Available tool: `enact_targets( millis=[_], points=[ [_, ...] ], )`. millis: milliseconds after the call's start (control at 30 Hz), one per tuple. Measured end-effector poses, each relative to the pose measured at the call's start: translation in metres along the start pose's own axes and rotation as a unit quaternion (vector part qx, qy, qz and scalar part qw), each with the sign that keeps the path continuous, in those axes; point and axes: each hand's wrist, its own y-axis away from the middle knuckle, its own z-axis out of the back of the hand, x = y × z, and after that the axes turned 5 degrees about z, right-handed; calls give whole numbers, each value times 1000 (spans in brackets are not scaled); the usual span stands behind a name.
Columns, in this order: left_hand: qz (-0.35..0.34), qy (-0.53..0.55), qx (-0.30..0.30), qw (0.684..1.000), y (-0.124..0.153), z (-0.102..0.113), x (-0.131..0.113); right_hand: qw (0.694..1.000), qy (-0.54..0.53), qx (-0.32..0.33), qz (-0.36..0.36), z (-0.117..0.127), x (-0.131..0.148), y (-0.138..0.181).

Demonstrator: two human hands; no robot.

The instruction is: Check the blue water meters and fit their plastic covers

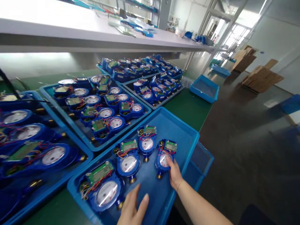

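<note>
In the head view, my right hand (175, 173) grips a blue water meter (163, 160) by its right side, thumb on the round dial. This meter has a small green display board and loose coloured wires. My left hand (134, 206) holds nothing, its fingers apart, low over the near part of a blue tray (179, 125). Just beyond it lies a large-looking water meter (106, 193). Two more water meters stand in the same tray, a middle one (128, 163) and a farther one (147, 143), with brass threaded ends toward me.
Left of my tray, a blue tray (87, 145) full of similar meters adjoins it; more filled trays stand beyond. A white shelf (70, 31) runs above the green bench (199, 107). A blue tray (205, 89) sits at the bench edge. Cardboard (261, 78) stands on the floor.
</note>
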Motion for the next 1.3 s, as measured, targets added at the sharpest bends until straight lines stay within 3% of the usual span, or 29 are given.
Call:
enact_targets(
  millis=[133,300,467,667,1033,1300],
  points=[
    [64,14,-94,993,-78,-62,-44,998,-5,31,-60,9,7,-4],
    [106,33,-177,978,-117,-97,-55,990,13,52,-129,21,34,-23],
    [104,-2,-201,974,-125,-101,-50,984,32,78,-157,32,61,-63],
    [106,-81,-207,969,-127,-111,-42,978,57,129,-156,37,73,-110],
    [123,-169,-197,958,-141,-109,-33,969,96,164,-155,17,75,-140],
    [118,-167,-195,959,-148,-122,-34,962,99,203,-156,-20,76,-166]
  ],
)
